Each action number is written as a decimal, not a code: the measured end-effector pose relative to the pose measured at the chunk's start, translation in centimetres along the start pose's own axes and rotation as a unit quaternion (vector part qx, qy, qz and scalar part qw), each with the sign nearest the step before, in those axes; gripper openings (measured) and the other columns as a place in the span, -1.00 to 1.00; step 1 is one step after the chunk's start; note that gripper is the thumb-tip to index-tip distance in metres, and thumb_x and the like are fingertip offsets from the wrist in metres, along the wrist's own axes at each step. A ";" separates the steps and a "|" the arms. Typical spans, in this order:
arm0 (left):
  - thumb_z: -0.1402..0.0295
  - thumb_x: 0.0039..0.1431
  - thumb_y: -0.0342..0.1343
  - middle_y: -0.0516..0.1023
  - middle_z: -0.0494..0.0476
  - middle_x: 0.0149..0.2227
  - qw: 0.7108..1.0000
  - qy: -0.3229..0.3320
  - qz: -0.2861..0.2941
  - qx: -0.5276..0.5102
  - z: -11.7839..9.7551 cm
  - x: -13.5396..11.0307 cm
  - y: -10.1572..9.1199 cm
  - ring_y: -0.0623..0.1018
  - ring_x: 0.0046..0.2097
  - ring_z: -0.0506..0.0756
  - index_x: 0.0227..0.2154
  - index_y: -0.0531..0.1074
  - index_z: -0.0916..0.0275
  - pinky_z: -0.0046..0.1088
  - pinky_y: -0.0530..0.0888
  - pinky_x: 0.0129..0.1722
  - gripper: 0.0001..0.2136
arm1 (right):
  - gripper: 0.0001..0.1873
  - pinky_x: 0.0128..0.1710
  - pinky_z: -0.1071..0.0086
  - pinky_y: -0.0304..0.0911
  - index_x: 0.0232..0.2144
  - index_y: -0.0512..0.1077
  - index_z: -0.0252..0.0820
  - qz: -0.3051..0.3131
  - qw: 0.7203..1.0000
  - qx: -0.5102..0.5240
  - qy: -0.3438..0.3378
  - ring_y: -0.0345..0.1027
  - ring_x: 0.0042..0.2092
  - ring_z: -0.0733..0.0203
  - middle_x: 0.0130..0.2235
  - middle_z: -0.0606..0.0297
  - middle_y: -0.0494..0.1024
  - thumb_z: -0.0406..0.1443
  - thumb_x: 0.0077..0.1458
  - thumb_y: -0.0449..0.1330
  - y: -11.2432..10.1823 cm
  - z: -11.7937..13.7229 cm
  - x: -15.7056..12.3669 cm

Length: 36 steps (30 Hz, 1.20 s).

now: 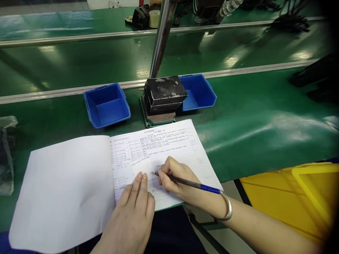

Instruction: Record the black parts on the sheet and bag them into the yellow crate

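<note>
My right hand is closed around a pen with a dark barrel and a blue end. Its tip touches the paper close to some handwriting. Beneath it lies a stapled-looking stack of printed sheets, with a turned-over blank page spread to the left. A small white slip with a handwritten line rests on the print. My left hand lies flat with fingers stretched out, its fingertips pressing the slip's lower edge. Part of the slip and the print are hidden under both hands.
Beyond the papers, a black metal block stands at the foot of a metal pole. Blue bins flank it on the green table. A clear plastic bag lies far left; a yellow crate sits low on the right.
</note>
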<state>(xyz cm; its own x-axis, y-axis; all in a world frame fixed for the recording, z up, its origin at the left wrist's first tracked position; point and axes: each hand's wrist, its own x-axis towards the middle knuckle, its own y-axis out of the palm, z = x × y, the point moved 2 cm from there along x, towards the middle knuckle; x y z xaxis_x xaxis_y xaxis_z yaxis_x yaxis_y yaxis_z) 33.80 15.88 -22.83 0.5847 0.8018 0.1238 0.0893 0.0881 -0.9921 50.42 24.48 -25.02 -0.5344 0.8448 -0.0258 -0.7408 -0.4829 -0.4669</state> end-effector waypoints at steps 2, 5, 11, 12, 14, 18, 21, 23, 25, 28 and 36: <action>0.59 0.06 -0.16 0.43 0.49 0.13 1.000 -0.003 -0.001 0.001 0.0 0.0 0.0 0.40 0.19 0.34 -0.15 0.39 0.41 -0.19 0.42 0.03 -0.68 | -0.84 -0.52 0.40 0.21 -0.42 0.13 -0.10 -0.010 1.000 0.029 0.006 0.32 -0.53 0.31 -0.52 0.38 0.44 -0.27 0.23 0.00 -0.1 -0.1 -0.1; 0.60 0.06 -0.15 0.43 0.47 0.13 1.000 -0.004 -0.003 0.002 0.0 0.0 0.1 0.40 0.20 0.33 -0.18 0.39 0.39 -0.19 0.43 0.03 -0.70 | -0.79 -0.51 0.43 0.24 -0.41 0.13 -0.11 -0.044 0.992 0.113 0.024 0.32 -0.56 0.37 -0.55 0.42 0.43 -0.23 0.28 0.01 0.0 -0.3 -0.2; 0.67 0.07 -0.16 0.39 0.39 0.17 0.999 -0.008 -0.025 -0.038 0.8 -0.3 -1.1 0.34 0.23 0.27 -0.18 0.37 0.31 -0.19 0.40 0.06 -0.68 | -0.76 -0.60 0.49 0.12 -0.35 0.15 -0.13 -0.100 0.962 0.252 0.044 0.26 -0.59 0.42 -0.51 0.44 0.44 -0.14 0.29 0.07 0.2 -0.5 0.4; 0.67 0.08 -0.17 0.41 0.38 0.14 0.998 -0.017 -0.043 -0.045 1.0 -0.4 -1.5 0.38 0.19 0.27 -0.17 0.37 0.30 -0.18 0.40 0.03 -0.67 | -0.76 -0.60 0.48 0.11 -0.33 0.18 -0.14 -0.099 0.963 0.248 0.047 0.25 -0.59 0.42 -0.53 0.45 0.42 -0.14 0.28 0.09 0.1 -0.4 0.5; 0.68 0.12 -0.19 0.50 0.30 -0.02 0.995 -0.039 -0.065 -0.061 1.5 -0.8 -2.0 0.50 -0.02 0.22 -0.13 0.36 0.28 -0.20 0.43 -0.09 -0.65 | -0.78 -0.57 0.47 0.14 -0.28 0.25 -0.17 -0.088 0.967 0.233 0.047 0.22 -0.57 0.41 -0.53 0.44 0.41 -0.13 0.28 0.08 -0.2 0.0 0.5; 0.69 0.20 -0.16 0.48 0.11 -0.33 0.987 -0.082 -0.086 -0.109 2.3 -1.7 -2.3 0.43 -0.35 0.08 -0.08 0.30 0.27 -0.31 0.41 -0.30 -0.68 | -0.76 -0.59 0.47 0.19 -0.29 0.23 -0.17 -0.051 0.956 0.288 0.030 0.29 -0.55 0.39 -0.42 0.34 0.50 -0.12 0.30 0.04 -0.6 1.4 -0.1; 0.58 0.27 -0.04 0.47 0.12 -0.32 0.978 -0.096 -0.135 -0.127 2.5 -2.2 -2.2 0.43 -0.34 0.08 -0.06 0.27 0.30 -0.31 0.40 -0.30 -0.79 | -0.72 -0.67 0.53 0.13 -0.37 0.10 -0.12 0.003 0.927 0.374 0.017 0.34 -0.59 0.36 -0.48 0.36 0.52 -0.12 0.29 0.05 -0.3 2.6 -0.8; 0.53 0.29 0.00 0.48 0.13 -0.32 0.973 -0.102 -0.154 -0.140 2.4 -2.3 -2.0 0.44 -0.34 0.08 -0.06 0.26 0.32 -0.33 0.42 -0.32 -0.81 | -0.70 -0.69 0.57 0.10 -0.39 0.08 -0.12 0.044 0.915 0.400 0.019 0.34 -0.61 0.37 -0.52 0.39 0.51 -0.11 0.28 0.06 0.2 3.2 -1.3; 0.51 0.29 0.01 0.48 0.11 -0.34 0.968 -0.111 -0.163 -0.153 2.3 -2.3 -1.9 0.45 -0.35 0.06 -0.07 0.26 0.33 -0.36 0.42 -0.34 -0.83 | -0.69 -0.70 0.59 0.08 -0.38 0.09 -0.13 0.073 0.908 0.412 0.024 0.33 -0.61 0.39 -0.53 0.38 0.50 -0.11 0.27 0.07 0.7 3.5 -1.6; 0.47 0.29 0.03 0.47 0.08 -0.38 0.967 -0.109 -0.158 -0.165 2.1 -2.4 -1.9 0.44 -0.40 0.04 -0.09 0.27 0.31 -0.38 0.43 -0.37 -0.85 | -0.69 -0.70 0.62 0.08 -0.38 0.10 -0.14 0.091 0.901 0.423 0.027 0.32 -0.62 0.42 -0.53 0.40 0.50 -0.12 0.26 0.10 1.4 3.6 -2.1; 0.53 0.27 0.04 0.46 0.02 -0.41 0.963 -0.071 -0.162 -0.202 1.5 -2.4 -2.8 0.44 -0.42 0.02 -0.13 0.32 0.28 -0.41 0.43 -0.39 -0.86 | -0.72 -0.73 0.66 0.03 -0.40 0.18 -0.18 0.075 0.888 0.451 0.047 0.30 -0.64 0.45 -0.54 0.38 0.50 -0.19 0.21 0.19 1.9 2.6 -3.4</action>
<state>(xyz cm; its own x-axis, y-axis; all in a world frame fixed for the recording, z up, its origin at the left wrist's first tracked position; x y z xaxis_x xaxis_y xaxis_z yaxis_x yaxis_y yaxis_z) 30.96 14.61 -20.35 0.3602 0.8463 0.3926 0.5713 0.1326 -0.8100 49.74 20.10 -23.53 -0.6502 0.7501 -0.1209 -0.7111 -0.5447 0.4445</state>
